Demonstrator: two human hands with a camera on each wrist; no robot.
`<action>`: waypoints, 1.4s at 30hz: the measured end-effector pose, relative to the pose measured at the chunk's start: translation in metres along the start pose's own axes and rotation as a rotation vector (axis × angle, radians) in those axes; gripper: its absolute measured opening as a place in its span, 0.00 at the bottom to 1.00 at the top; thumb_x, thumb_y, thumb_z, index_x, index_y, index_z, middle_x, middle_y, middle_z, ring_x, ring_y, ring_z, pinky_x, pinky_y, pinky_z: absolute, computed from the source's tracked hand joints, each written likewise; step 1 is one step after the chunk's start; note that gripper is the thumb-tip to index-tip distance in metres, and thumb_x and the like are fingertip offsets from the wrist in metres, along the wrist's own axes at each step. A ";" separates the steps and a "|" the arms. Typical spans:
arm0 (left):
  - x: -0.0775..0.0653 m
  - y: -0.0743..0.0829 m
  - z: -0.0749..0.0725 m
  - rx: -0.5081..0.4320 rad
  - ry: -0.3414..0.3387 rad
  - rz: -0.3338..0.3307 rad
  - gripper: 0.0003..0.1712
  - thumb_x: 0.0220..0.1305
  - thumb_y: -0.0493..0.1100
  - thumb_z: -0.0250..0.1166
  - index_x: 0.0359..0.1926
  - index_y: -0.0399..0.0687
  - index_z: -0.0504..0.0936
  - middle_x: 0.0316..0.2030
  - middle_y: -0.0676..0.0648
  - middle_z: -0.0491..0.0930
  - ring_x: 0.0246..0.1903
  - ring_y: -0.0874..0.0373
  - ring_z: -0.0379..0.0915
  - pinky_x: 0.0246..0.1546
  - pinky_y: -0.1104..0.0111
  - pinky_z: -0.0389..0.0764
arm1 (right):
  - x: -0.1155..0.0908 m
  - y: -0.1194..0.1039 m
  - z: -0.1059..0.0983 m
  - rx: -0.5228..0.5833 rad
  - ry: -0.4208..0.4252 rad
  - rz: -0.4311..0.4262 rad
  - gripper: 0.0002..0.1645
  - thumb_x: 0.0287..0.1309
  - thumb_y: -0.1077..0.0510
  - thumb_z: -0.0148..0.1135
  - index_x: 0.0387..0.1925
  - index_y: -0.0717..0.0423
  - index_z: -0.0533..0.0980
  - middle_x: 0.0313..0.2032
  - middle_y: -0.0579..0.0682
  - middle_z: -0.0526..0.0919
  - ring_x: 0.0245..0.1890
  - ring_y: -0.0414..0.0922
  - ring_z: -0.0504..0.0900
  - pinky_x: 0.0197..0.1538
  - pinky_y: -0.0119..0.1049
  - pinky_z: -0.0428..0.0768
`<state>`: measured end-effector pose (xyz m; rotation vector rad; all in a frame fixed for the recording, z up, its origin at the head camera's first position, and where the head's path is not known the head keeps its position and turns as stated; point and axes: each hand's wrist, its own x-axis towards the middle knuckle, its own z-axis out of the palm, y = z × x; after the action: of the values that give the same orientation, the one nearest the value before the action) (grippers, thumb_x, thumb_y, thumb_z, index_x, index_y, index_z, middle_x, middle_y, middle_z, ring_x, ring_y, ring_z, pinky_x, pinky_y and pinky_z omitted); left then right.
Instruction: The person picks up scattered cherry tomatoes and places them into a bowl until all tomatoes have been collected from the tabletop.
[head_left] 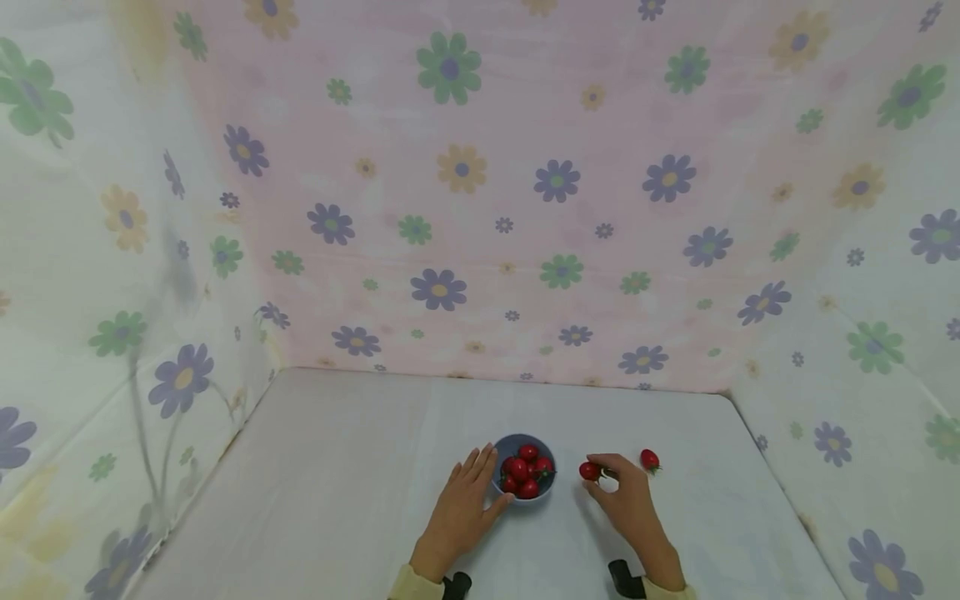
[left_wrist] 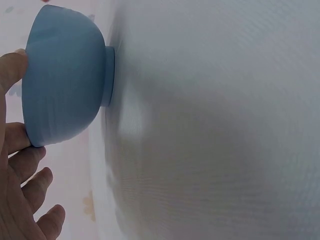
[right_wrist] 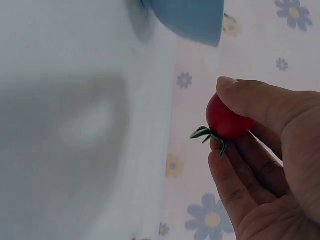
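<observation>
A blue bowl [head_left: 551,492] stands on the white table, holding several red cherry tomatoes [head_left: 528,452]. My left hand [head_left: 463,506] rests against the bowl's left side, fingers nearly straight and thumb spread toward the near rim. In the left wrist view its thumb and a fingertip touch the rim of the bowl [left_wrist: 65,75]. To the right of the bowl, my right hand [head_left: 626,496] pinches one cherry tomato [head_left: 589,472] between thumb and fingers. The right wrist view shows this cherry tomato [right_wrist: 227,119] above the table, its green stem leaves pointing away from the palm.
Another cherry tomato [head_left: 649,460] lies on the table just beyond my right hand. The white table [head_left: 337,467] meets flower-printed cloth walls [head_left: 487,208] at the back and both sides.
</observation>
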<state>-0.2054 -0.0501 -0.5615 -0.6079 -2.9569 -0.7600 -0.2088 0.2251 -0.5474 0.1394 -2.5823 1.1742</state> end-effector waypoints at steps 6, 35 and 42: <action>-0.001 -0.002 0.001 -0.002 -0.001 0.005 0.45 0.74 0.65 0.55 0.77 0.40 0.60 0.77 0.43 0.59 0.77 0.43 0.52 0.74 0.44 0.60 | 0.001 -0.010 0.012 0.025 0.011 -0.072 0.25 0.44 0.74 0.78 0.47 0.59 0.84 0.41 0.48 0.88 0.43 0.47 0.86 0.51 0.44 0.86; -0.010 -0.003 -0.003 0.012 0.039 0.051 0.44 0.74 0.65 0.54 0.76 0.39 0.63 0.76 0.42 0.62 0.76 0.42 0.56 0.72 0.43 0.63 | 0.004 -0.048 0.031 0.088 -0.029 -0.114 0.25 0.50 0.71 0.76 0.52 0.56 0.83 0.48 0.51 0.87 0.49 0.48 0.86 0.56 0.45 0.84; -0.011 -0.002 -0.005 0.013 0.011 0.043 0.44 0.74 0.65 0.55 0.76 0.39 0.62 0.76 0.42 0.61 0.76 0.43 0.56 0.72 0.42 0.62 | 0.007 -0.049 0.042 0.122 -0.064 -0.116 0.26 0.52 0.70 0.75 0.54 0.57 0.82 0.50 0.54 0.86 0.51 0.50 0.85 0.58 0.45 0.83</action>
<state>-0.1967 -0.0579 -0.5588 -0.6622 -2.9262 -0.7369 -0.2145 0.1615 -0.5362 0.3541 -2.5182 1.3044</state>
